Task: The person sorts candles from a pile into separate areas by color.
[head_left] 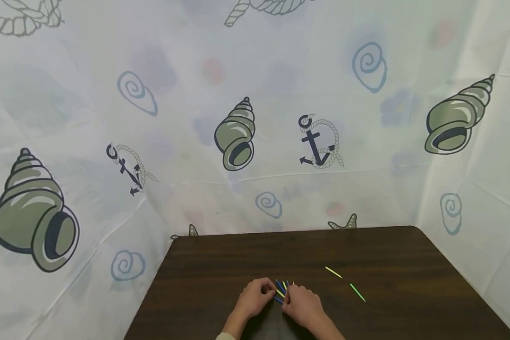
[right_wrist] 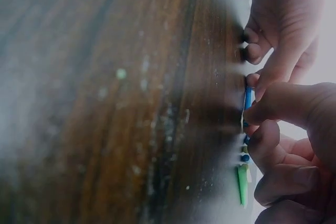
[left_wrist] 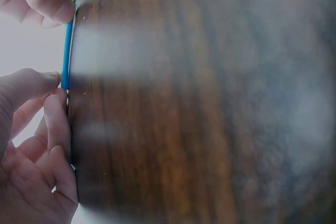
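Observation:
Both hands meet over the table's front half in the head view. A thin blue stick (left_wrist: 67, 51) spans the gap between them, low over the wood. My left hand (head_left: 255, 297) pinches one end of it between thumb and forefinger. At its other end, the thumb and fingertips of my right hand (head_left: 303, 307) grip it. Just beyond lie several more blue and yellow sticks, among them a yellow stick (head_left: 281, 293) between the hands, partly hidden by the right fingers. A green stick (right_wrist: 242, 186) shows past the right hand in the right wrist view.
On the dark wooden table (head_left: 238, 255), a loose yellow stick (head_left: 333, 272) and a green stick (head_left: 357, 292) lie to the right of the hands. A pale cloth (head_left: 187, 156) printed with shells and anchors hangs behind the table and along its sides.

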A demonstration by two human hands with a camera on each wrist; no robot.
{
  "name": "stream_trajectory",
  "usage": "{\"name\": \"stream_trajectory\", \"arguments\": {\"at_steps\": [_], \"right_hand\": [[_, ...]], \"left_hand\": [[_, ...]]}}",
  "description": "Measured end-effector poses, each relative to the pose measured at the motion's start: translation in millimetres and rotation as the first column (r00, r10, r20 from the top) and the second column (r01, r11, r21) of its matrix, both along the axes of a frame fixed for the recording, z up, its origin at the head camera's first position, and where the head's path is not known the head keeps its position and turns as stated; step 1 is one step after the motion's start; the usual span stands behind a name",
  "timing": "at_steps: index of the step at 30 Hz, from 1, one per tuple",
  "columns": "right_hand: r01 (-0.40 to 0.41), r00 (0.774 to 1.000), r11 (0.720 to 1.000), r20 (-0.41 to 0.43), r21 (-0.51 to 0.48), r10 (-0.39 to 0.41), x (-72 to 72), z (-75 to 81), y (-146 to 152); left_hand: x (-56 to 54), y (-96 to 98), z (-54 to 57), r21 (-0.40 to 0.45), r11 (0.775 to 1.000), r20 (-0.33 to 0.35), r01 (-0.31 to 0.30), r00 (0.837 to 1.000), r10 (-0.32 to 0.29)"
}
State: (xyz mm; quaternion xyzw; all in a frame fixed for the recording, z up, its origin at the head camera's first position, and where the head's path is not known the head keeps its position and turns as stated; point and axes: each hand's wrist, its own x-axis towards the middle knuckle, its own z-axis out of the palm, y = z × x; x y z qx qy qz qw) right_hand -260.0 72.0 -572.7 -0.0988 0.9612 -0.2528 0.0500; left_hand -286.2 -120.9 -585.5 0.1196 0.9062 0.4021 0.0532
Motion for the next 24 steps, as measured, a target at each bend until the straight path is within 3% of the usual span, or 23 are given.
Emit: {"name": "stream_trajectory", "arguments": {"at_steps": [10, 24], "right_hand": [[-0.011, 1.0, 1.0, -0.028, 0.011, 0.011, 3.5, 1.6, 6.8], [0.085, 0.992, 0.996, -0.093, -0.002, -0.085, -8.8, 13.5, 35.1]], "left_hand": [[-4.1, -3.4, -1.6, 0.009, 1.0, 0.012, 0.017, 1.0, -0.018], [0.0, -0.8, 5.3, 0.007, 1.0, 0.021, -0.017, 1.0, 0.016]]}}
